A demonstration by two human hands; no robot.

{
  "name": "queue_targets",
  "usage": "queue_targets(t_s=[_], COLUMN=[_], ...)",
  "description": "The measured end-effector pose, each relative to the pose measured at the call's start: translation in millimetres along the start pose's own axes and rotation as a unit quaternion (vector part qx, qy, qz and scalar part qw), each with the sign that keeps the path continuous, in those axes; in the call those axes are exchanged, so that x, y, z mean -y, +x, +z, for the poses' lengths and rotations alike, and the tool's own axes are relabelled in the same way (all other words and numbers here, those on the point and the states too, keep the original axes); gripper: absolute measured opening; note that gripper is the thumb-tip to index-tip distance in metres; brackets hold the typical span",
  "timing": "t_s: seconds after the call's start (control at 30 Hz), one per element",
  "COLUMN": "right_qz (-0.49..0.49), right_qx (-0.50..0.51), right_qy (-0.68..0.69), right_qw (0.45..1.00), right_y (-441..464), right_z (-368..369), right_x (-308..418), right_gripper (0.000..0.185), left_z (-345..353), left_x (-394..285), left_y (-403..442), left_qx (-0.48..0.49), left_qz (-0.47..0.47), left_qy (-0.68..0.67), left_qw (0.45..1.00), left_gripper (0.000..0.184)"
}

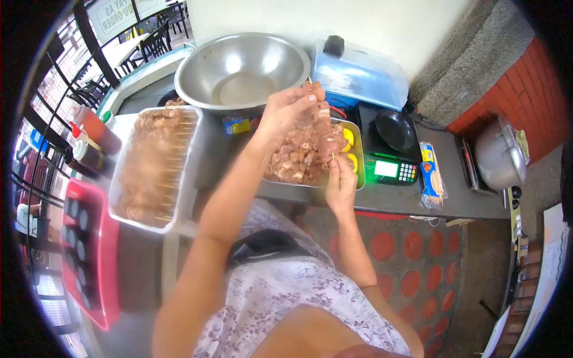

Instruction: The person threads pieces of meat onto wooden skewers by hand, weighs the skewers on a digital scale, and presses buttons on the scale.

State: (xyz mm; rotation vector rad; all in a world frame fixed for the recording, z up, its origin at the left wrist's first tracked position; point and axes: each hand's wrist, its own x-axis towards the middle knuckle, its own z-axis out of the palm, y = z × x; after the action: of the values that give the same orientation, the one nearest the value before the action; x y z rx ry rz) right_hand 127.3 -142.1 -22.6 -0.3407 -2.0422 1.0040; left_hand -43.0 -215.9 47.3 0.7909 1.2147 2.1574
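Note:
A meat skewer (323,122) is held upright between both hands, over a metal tray (362,143) of raw meat pieces (292,155). My left hand (285,113) has its fingers closed around meat near the skewer's upper end, where the stick's tip pokes out. Lower down, my right hand (341,184) pinches the bare end of the stick between thumb and fingers. Some yellow pieces (348,140) lie at the tray's right side, partly behind the skewer. To the left, a white plastic tray (113,197) carries many finished meat skewers (156,161) laid in a row.
A large steel basin (242,65) and a blue clear-lidded box (361,71) stand at the back. Right of the metal tray are a digital scale (391,170) and a pack of sticks (431,176). Sauce bottles (95,128) and a pink tray (107,262) sit on the left. A pot (495,155) stands far right.

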Motion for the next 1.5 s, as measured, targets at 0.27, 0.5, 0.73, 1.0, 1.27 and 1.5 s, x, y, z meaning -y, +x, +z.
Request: queue_targets(t_s=[0.27, 0.5, 0.73, 1.0, 1.27, 1.5], right_qz=[0.041, 0.020, 0.038, 0.005, 0.021, 0.052], right_qx=[0.002, -0.003, -0.030, -0.027, -0.044, -0.014], right_qy=[0.048, 0.058, 0.119, 0.062, 0.096, 0.117], right_qw=[0.998, 0.998, 0.992, 0.998, 0.994, 0.992], right_y=[5.2, 9.9, 12.6, 12.0, 7.6, 5.2], right_z=[0.5, 2.5, 6.2, 5.0, 10.3, 7.7], right_x=[-0.7, 7.2, 11.6, 8.7, -11.2, -3.5], right_gripper=[0.021, 0.022, 0.022, 0.022, 0.022, 0.020], left_z=[9.9, 7.3, 18.9, 18.4, 24.4, 18.1], left_x=[-4.3, 15.9, 27.4, 35.0, 37.9, 51.3], left_y=[-18.4, -21.8, -36.1, -34.7, -32.0, -28.7], left_qx=[0.093, 0.122, 0.147, 0.081, 0.063, 0.006], left_qz=[-0.092, -0.110, -0.095, -0.141, -0.163, -0.161], left_qy=[0.152, 0.135, 0.127, 0.059, 0.060, 0.059], left_qw=[0.980, 0.977, 0.976, 0.985, 0.983, 0.985], left_gripper=[0.037, 0.021, 0.020, 0.020, 0.025, 0.022])
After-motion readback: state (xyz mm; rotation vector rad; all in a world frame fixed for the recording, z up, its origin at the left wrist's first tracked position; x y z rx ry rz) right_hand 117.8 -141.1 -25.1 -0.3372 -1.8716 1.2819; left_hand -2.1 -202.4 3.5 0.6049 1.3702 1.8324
